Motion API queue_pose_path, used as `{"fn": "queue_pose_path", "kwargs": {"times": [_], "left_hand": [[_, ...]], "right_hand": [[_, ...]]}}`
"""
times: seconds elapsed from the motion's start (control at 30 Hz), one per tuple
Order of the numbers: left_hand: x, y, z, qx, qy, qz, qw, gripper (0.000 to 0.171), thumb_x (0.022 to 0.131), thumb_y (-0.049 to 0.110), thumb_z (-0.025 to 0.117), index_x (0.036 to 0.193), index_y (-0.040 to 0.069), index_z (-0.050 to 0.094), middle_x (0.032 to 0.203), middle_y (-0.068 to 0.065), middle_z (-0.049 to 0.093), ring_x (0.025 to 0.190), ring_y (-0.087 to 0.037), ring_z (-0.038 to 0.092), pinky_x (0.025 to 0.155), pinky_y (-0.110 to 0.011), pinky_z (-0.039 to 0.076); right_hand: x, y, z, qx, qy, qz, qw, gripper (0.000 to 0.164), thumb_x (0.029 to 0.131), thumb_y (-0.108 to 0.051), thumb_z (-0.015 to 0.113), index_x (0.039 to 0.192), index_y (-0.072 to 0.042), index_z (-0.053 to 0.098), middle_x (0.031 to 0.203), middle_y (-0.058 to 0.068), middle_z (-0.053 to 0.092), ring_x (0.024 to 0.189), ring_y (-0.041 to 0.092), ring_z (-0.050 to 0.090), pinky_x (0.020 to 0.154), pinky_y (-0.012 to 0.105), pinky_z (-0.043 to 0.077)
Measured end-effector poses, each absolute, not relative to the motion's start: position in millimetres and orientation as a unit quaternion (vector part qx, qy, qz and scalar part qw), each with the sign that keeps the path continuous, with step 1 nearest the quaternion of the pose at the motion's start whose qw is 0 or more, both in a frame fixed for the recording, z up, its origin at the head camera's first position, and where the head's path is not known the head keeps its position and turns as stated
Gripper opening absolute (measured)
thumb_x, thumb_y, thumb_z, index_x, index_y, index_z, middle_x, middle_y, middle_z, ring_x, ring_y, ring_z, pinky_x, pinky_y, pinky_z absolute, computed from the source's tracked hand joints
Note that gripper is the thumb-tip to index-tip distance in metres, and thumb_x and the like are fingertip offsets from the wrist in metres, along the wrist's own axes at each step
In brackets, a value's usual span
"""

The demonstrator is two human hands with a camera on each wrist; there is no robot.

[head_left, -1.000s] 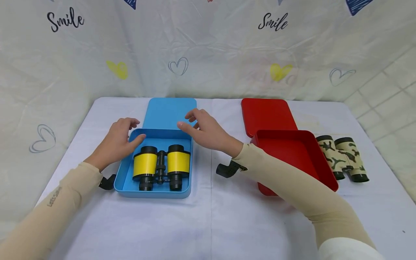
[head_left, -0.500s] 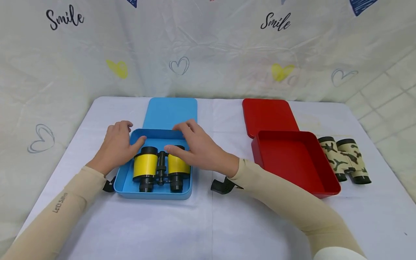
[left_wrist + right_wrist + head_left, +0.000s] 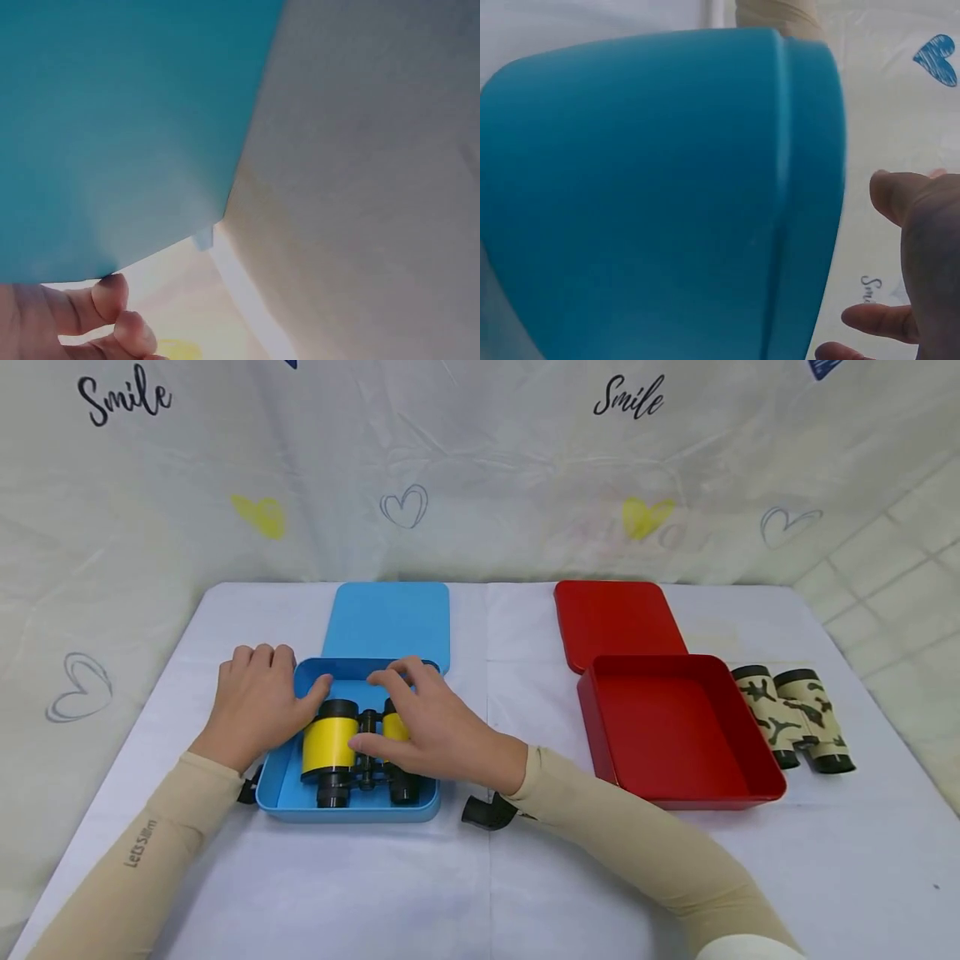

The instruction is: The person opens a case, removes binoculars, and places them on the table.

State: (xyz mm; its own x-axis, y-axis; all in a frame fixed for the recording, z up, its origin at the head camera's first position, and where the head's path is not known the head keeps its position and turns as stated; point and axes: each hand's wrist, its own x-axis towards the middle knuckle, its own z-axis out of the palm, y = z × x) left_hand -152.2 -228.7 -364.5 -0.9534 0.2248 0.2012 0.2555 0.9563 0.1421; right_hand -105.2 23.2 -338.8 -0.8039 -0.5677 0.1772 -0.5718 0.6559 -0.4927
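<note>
A pair of yellow and black binoculars (image 3: 330, 743) lies in a blue box (image 3: 345, 815). My right hand (image 3: 427, 727) is over the right barrel, with thumb and fingers spread apart, and covers much of it; whether it touches the barrel is hidden. In the right wrist view the thumb (image 3: 896, 193) and fingers stand apart beyond the blue wall. My left hand (image 3: 257, 706) is at the box's left back corner, thumb over the rim. In the left wrist view its fingertips (image 3: 112, 296) show beside the box's outer wall (image 3: 135, 135).
A blue lid (image 3: 390, 618) lies behind the blue box. At right stand a red box (image 3: 675, 735), a red lid (image 3: 615, 618) behind it, and camouflage binoculars (image 3: 813, 714) beside it. The white cloth (image 3: 480, 893) covers the table.
My right hand has moved left and down from above the box's back right corner to over the right barrel. The left hand has lowered slightly at the corner. The binoculars stay put.
</note>
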Motion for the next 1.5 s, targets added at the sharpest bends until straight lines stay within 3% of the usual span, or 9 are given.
{"fn": "queue_pose_path", "kwargs": {"times": [0.17, 0.4, 0.77, 1.13, 1.5], "left_hand": [[-150, -228, -364, -0.129, -0.984, -0.055, 0.110, 0.057, 0.100, 0.046, 0.056, 0.103, -0.011, 0.060, 0.097, -0.033, 0.061, 0.096, -0.047, 0.050, 0.078, -0.058, 0.044], [-148, -228, -365, -0.131, -0.983, -0.039, 0.125, 0.054, 0.101, 0.042, 0.051, 0.101, -0.011, 0.064, 0.097, -0.033, 0.064, 0.093, -0.047, 0.053, 0.078, -0.058, 0.045], [-148, -227, -366, -0.158, -0.971, -0.032, 0.177, 0.044, 0.100, 0.031, 0.051, 0.085, -0.008, 0.064, 0.079, -0.028, 0.065, 0.079, -0.044, 0.059, 0.070, -0.053, 0.050], [-147, -235, -358, -0.155, -0.984, -0.028, 0.081, 0.040, 0.100, 0.028, 0.048, 0.099, -0.009, 0.063, 0.091, -0.028, 0.066, 0.087, -0.043, 0.057, 0.076, -0.056, 0.049], [-147, -233, -360, -0.169, -0.980, -0.025, 0.100, 0.023, 0.091, 0.015, 0.051, 0.086, -0.006, 0.059, 0.075, -0.020, 0.057, 0.078, -0.036, 0.052, 0.069, -0.048, 0.046]], "right_hand": [[-103, 16, -339, 0.321, -0.912, 0.255, 0.000, 0.072, 0.092, -0.057, 0.072, 0.147, -0.015, 0.051, 0.145, 0.007, 0.049, 0.129, 0.022, 0.050, 0.097, 0.034, 0.056], [-102, 10, -342, 0.343, -0.916, 0.207, 0.016, 0.081, 0.087, -0.066, 0.072, 0.147, -0.015, 0.052, 0.144, 0.007, 0.050, 0.122, 0.023, 0.051, 0.093, 0.032, 0.053], [-104, 10, -352, 0.385, -0.912, 0.129, 0.051, 0.096, 0.078, -0.081, 0.069, 0.149, -0.020, 0.049, 0.144, 0.005, 0.050, 0.122, 0.024, 0.048, 0.099, 0.039, 0.047], [-104, 6, -363, 0.391, -0.912, 0.083, 0.092, 0.100, 0.074, -0.088, 0.065, 0.147, -0.023, 0.049, 0.142, 0.003, 0.052, 0.129, 0.023, 0.048, 0.106, 0.041, 0.043], [-102, 7, -363, 0.385, -0.917, 0.051, 0.088, 0.095, 0.072, -0.086, 0.069, 0.140, -0.020, 0.057, 0.144, 0.003, 0.052, 0.133, 0.026, 0.050, 0.111, 0.047, 0.042]]}}
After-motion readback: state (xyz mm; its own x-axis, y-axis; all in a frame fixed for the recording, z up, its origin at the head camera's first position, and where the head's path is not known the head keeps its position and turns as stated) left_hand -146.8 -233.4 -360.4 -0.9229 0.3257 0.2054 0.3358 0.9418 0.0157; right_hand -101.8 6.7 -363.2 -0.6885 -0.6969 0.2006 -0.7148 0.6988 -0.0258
